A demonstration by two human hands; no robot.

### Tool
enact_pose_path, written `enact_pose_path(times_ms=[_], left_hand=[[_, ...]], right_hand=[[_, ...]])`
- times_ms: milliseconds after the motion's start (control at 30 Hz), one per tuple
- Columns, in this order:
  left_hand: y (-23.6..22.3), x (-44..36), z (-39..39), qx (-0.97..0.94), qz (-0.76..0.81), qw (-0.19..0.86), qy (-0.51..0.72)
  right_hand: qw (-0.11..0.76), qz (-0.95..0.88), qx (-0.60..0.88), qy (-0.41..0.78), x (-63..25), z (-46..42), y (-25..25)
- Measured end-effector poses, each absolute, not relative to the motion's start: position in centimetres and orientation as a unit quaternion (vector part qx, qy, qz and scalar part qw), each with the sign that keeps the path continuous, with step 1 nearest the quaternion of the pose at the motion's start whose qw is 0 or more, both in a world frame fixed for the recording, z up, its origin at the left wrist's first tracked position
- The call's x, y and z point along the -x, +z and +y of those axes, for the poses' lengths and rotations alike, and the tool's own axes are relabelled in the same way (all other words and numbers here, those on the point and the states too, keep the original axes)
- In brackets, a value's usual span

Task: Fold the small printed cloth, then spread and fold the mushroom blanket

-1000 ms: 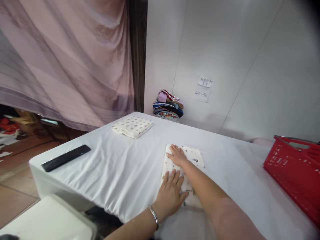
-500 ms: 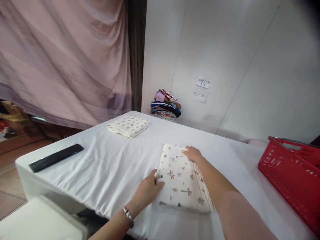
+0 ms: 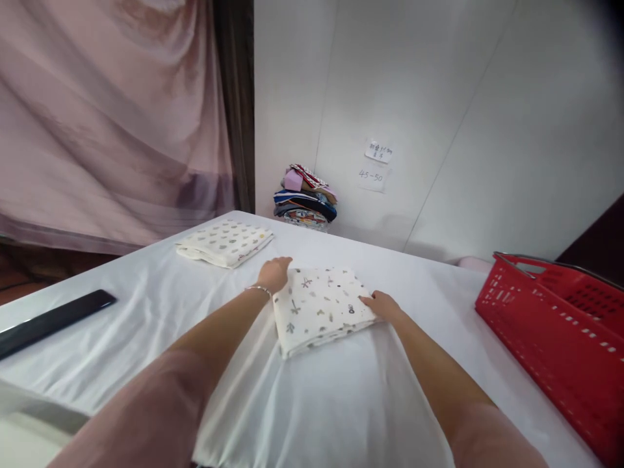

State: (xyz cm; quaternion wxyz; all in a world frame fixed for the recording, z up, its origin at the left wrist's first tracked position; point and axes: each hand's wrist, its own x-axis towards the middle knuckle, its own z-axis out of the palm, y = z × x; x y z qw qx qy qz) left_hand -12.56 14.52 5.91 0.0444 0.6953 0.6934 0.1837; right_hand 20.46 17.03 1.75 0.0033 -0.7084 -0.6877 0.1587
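Observation:
A folded white cloth (image 3: pixel 322 307) printed with small palm trees and shells lies on the white-covered table in front of me. My left hand (image 3: pixel 273 274) is at its far left corner, fingers pointing right and closed on the edge; the thumb is partly hidden. At the cloth's right edge, my right hand (image 3: pixel 383 305) grips with the thumb on top, the other fingers mostly out of sight. Farther back on the left lies a second folded white cloth (image 3: pixel 227 242) with grey heart-like prints, touched by neither hand.
A red plastic basket (image 3: pixel 546 338) stands on the table's right side. Toward the left edge lies a long black flat object (image 3: pixel 56 318). Folded fabrics (image 3: pixel 306 198) are stacked beyond the far edge, near paper notes (image 3: pixel 373 175) on the wall. A pink curtain (image 3: pixel 112 130) hangs at left.
The palm-print cloth has been turned, now looks shorter and lies farther from me. My left hand has moved from its near left side to its far left corner. The view has shifted right.

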Motion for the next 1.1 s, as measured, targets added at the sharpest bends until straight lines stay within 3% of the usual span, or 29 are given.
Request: enact_pose_path(times_ms=[233, 433, 733, 800, 967, 1100], left_hand=[[3.7, 11.7, 13.1, -0.648, 0.729, 0.069, 0.212], [1.7, 11.9, 8.9, -0.612, 0.742, 0.171, 0.212], [1.7, 12.6, 9.9, -0.637, 0.713, 0.144, 0.256], [1.7, 12.4, 8.3, -0.654, 0.689, 0.108, 0.293], [1.1, 11.4, 3.9, -0.723, 0.595, 0.03, 0.35], [0.2, 10.7, 2.5, -0.766, 0.555, 0.022, 0.324]], right_hand=[[0.014, -0.662, 0.729, 0.171, -20.9, 15.6, 1.5], [-0.001, -0.649, 0.741, 0.173, -20.1, 15.8, 1.9], [0.019, -0.646, 0.74, 0.188, -19.7, 9.3, 1.7], [0.059, -0.642, 0.742, 0.185, -19.8, 8.2, 1.8], [0.281, -0.723, 0.628, 0.068, -18.9, 5.3, 1.5], [0.35, -0.795, 0.493, 0.034, -18.2, 4.2, 0.1]])
